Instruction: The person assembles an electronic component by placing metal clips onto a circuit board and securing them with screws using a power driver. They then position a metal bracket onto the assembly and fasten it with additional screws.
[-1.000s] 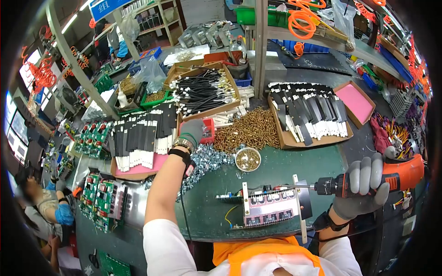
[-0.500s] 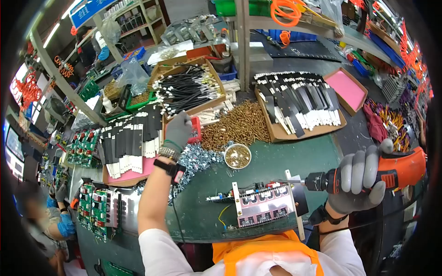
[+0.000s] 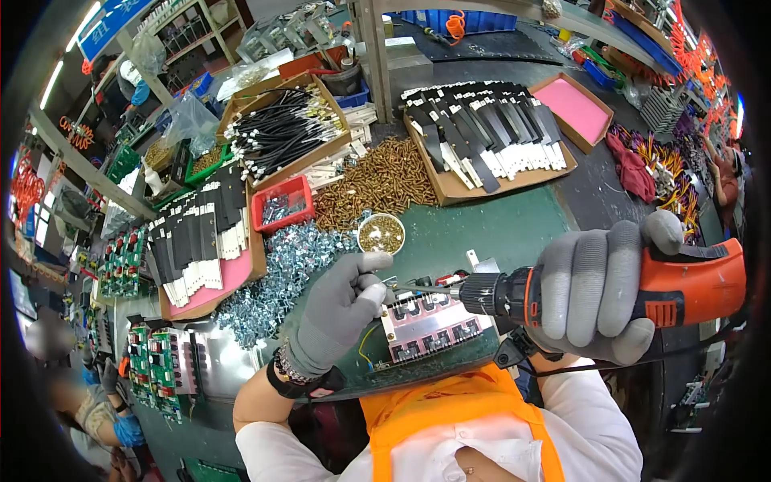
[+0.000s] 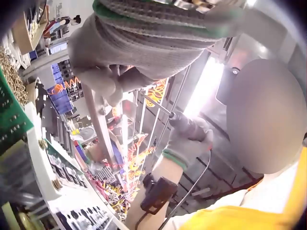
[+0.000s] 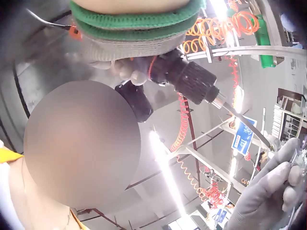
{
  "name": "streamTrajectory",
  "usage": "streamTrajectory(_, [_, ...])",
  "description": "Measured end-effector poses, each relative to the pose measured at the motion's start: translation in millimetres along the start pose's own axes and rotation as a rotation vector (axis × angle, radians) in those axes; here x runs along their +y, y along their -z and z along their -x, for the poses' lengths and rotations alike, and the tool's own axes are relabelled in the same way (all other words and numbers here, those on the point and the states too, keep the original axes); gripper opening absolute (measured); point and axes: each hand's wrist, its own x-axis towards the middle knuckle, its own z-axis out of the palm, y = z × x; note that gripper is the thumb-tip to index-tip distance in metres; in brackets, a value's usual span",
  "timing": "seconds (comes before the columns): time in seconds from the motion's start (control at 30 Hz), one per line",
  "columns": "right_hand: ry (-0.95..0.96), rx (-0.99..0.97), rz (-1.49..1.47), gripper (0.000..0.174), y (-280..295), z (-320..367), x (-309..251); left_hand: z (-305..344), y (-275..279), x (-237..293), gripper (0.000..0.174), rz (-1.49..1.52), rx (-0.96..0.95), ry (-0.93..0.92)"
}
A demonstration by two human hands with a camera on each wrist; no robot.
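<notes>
The right hand [image 3: 590, 293], in a grey glove, grips an orange and black power driver [image 3: 699, 285] lying level, its long bit pointing left. At the bit's tip is the gloved left hand [image 3: 333, 313], its fingers curled and thumb pinching a small shiny piece [image 5: 296, 160], partly hidden by the fingers. Below the bit lies a circuit board assembly with a pink-and-white plate [image 3: 440, 328] and rows of black components. In the left wrist view the driver [image 4: 184, 125] points toward the left hand [image 4: 139, 48].
A bowl of small screws [image 3: 381, 234], silvery clips [image 3: 277, 277], a red bin [image 3: 281, 202] and brass-coloured parts [image 3: 377, 181] lie beyond the left hand. Boxes hold black-and-white strips [image 3: 490, 132] and black cables [image 3: 281, 132]. More circuit boards [image 3: 157, 369] stand left; people are at both sides.
The left hand has come back from the red bin and clips to the bit's tip. The right hand and driver have moved slightly left, and the head view has shifted.
</notes>
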Motion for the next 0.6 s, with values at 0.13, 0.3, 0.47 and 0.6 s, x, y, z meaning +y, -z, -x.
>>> streamTrajectory(0.13, [-0.033,0.090,-0.023,0.069,-5.3,10.2,-2.1,4.9,-1.8,-6.0,0.036,-0.024,0.007,-0.043])
streamTrajectory(0.3, [-0.080,0.073,-0.002,0.072,-9.4,10.0,-3.3,8.5,-6.8,-5.3,0.036,-0.142,0.032,-0.139])
streamTrajectory(0.47, [-0.044,0.054,0.060,0.066,6.7,6.9,-21.5,-52.0,45.4,9.8,0.034,-0.138,0.022,-0.205])
streamTrajectory(0.6, [0.050,0.244,0.259,0.065,11.9,15.3,-29.4,-198.0,160.2,-19.2,0.019,-1.013,0.529,-0.603])
